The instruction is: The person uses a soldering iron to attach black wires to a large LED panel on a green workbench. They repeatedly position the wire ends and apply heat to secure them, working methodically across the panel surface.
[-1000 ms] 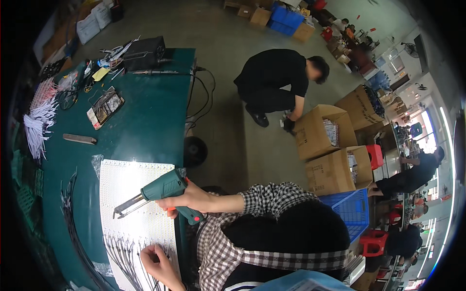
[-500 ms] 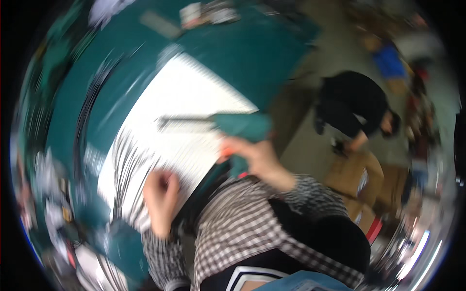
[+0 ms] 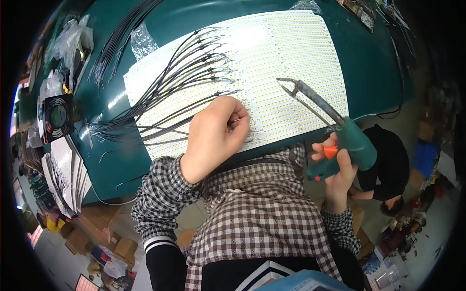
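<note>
A large white LED board sheet [image 3: 296, 53], covered in rows of tiny yellow chips, lies on the table. Many black wires [image 3: 158, 92] fan across its left part, their thin split ends lying along the middle. My left hand [image 3: 211, 128] is closed over the board's near edge, thumb and forefinger pinched on what looks like a thin wire end; the fingers partly hide it. To the right, my right hand [image 3: 341, 172] grips a green soldering gun [image 3: 358, 145] with an orange trigger. Its metal tip and thin feed tube point up and left over the board, apart from my left hand.
The green table [image 3: 116, 155] carries another black wire bundle [image 3: 119, 41], a small black fan [image 3: 58, 117] and a stack of white boards [image 3: 68, 172] at the left. On the floor to the right, a person in black [image 3: 386, 167] bends down near scattered goods.
The view has turned and is sharper, so the board now lies more crosswise. My left hand has come onto the wire ends; the soldering gun now sits right of it, tip tilted up.
</note>
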`<control>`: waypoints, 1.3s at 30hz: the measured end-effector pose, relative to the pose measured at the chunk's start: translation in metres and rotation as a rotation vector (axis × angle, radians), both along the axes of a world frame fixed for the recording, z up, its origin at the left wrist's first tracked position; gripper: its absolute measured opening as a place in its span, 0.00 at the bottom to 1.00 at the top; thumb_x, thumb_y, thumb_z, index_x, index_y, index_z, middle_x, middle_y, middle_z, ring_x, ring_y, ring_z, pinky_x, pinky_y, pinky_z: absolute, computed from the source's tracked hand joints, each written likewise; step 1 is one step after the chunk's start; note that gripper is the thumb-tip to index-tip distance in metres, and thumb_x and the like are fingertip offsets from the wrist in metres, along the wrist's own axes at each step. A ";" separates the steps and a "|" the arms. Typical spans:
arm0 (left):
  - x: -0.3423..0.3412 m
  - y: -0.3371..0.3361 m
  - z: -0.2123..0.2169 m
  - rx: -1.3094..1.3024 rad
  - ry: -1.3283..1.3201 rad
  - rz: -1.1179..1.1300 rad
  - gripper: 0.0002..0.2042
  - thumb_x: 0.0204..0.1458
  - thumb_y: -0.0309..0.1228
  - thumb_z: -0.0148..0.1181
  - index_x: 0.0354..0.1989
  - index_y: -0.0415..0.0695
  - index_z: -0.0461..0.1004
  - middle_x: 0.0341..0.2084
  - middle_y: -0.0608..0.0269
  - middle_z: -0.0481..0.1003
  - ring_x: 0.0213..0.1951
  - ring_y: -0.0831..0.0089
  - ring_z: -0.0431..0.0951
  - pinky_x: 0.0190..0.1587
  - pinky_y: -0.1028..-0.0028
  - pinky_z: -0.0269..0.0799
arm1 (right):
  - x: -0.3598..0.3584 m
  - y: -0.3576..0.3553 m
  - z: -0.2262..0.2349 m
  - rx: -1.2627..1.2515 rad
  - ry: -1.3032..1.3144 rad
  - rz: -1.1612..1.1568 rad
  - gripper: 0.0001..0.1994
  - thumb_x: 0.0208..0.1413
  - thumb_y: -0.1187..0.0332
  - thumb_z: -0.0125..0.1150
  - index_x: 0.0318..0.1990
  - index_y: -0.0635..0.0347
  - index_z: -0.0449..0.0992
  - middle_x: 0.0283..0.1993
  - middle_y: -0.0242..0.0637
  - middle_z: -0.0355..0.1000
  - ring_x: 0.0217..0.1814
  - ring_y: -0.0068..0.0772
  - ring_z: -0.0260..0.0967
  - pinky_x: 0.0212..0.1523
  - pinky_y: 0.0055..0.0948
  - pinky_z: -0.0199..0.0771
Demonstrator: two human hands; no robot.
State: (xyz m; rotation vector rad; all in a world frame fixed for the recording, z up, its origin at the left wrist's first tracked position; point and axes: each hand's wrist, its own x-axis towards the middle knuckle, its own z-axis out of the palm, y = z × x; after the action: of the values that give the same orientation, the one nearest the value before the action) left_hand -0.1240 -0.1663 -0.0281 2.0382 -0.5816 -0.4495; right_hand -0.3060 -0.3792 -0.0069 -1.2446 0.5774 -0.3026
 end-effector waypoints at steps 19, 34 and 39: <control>0.005 -0.001 0.003 -0.002 -0.054 -0.095 0.05 0.45 0.22 0.62 0.26 0.43 0.71 0.23 0.61 0.72 0.22 0.66 0.77 0.25 0.69 0.70 | -0.039 0.020 0.014 -0.213 0.181 0.157 0.22 0.57 0.64 0.65 0.52 0.75 0.72 0.42 0.50 0.76 0.41 0.42 0.78 0.43 0.39 0.83; 0.006 -0.002 0.000 -0.015 -0.072 -0.070 0.06 0.43 0.22 0.62 0.25 0.43 0.69 0.21 0.58 0.71 0.22 0.59 0.74 0.24 0.64 0.68 | -0.041 0.017 0.015 -0.375 0.279 0.277 0.19 0.58 0.64 0.66 0.47 0.74 0.73 0.40 0.48 0.76 0.40 0.41 0.77 0.44 0.40 0.80; 0.007 -0.003 0.001 0.017 -0.068 -0.072 0.05 0.43 0.21 0.62 0.25 0.41 0.71 0.20 0.61 0.71 0.21 0.68 0.73 0.25 0.71 0.69 | -0.038 0.019 0.011 -0.420 0.295 0.214 0.17 0.45 0.71 0.77 0.42 0.66 0.79 0.36 0.36 0.79 0.38 0.26 0.78 0.41 0.25 0.79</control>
State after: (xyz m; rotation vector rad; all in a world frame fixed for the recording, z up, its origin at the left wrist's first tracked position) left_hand -0.1172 -0.1688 -0.0271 2.0604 -0.6958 -0.4307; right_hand -0.3444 -0.3598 0.0043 -1.7613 0.6445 -0.0576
